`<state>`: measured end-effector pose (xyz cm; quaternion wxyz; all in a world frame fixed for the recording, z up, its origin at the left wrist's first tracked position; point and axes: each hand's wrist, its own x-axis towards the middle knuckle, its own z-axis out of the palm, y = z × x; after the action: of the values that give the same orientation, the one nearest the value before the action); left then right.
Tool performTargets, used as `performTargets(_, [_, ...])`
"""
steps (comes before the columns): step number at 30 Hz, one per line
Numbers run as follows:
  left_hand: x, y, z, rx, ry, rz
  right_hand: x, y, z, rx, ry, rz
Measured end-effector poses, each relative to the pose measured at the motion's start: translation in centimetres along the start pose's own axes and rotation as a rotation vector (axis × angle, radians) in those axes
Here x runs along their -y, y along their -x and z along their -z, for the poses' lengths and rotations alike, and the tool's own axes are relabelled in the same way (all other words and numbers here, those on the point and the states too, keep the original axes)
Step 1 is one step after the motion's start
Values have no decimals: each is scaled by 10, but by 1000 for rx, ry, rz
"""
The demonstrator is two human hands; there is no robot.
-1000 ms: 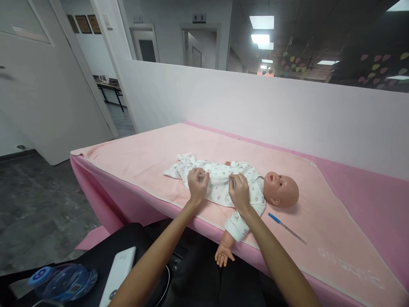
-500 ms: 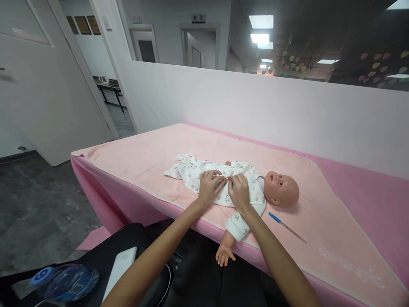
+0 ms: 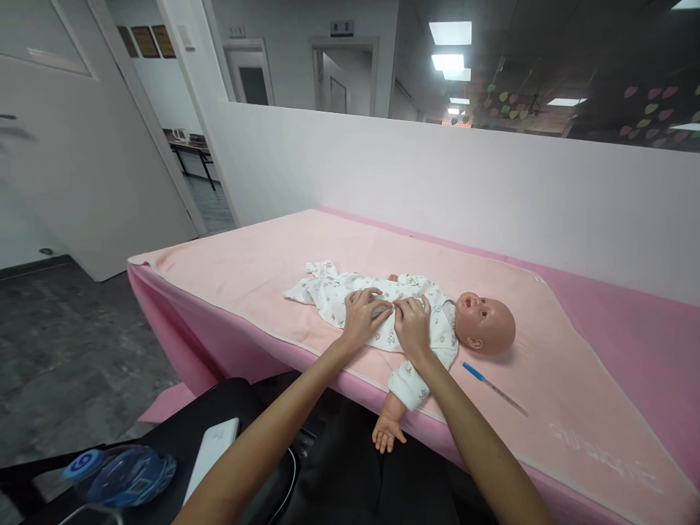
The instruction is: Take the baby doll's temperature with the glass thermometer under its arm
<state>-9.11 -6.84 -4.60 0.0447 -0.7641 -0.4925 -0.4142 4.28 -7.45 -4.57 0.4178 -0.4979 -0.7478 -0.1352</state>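
Observation:
A baby doll (image 3: pixel 485 323) lies on its back on the table, head to the right. It wears a white printed baby outfit (image 3: pixel 333 295), whose legs lie flat to the left. Over the front of the outfit, my left hand (image 3: pixel 362 315) pinches the fabric between thumb and fingers. Close beside it, my right hand (image 3: pixel 412 322) pinches the same front, fingertips nearly meeting the left ones. Whatever small fastening may sit between the fingertips is too small to make out. One doll arm (image 3: pixel 389 423) hangs over the near table edge, below my right wrist.
A blue-capped pen (image 3: pixel 495 388) lies right of the doll on the pink cloth (image 3: pixel 240 270). At lower left, a water bottle (image 3: pixel 123 474) and a white flat device (image 3: pixel 211 452) rest on a black chair. A white wall (image 3: pixel 464 189) borders the table's far side.
Both hands stay at the outfit's front, with slight finger movement; the right fingers shift a little. The whole view has moved slightly, while the doll and pen keep their places.

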Motion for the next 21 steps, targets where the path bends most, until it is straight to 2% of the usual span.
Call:
performTargets(12, [3,-2,-3,94,-83,-99,-2,4,-5,49,37,6])
performTargets(16, [-2,-10,10,171,-73,-58,0,-3,0,63,1,-8])
performTargets(18, [-9,3,22,156,-47,-42,8,-5,11,59,-25,-36])
performTargets(19, [-13,18,27,105,-36,-21,16,-4,18,49,-42,-53])
performTargets(21, [-23,66,31,-55,-12,111,37,7,30,14,-82,-69])
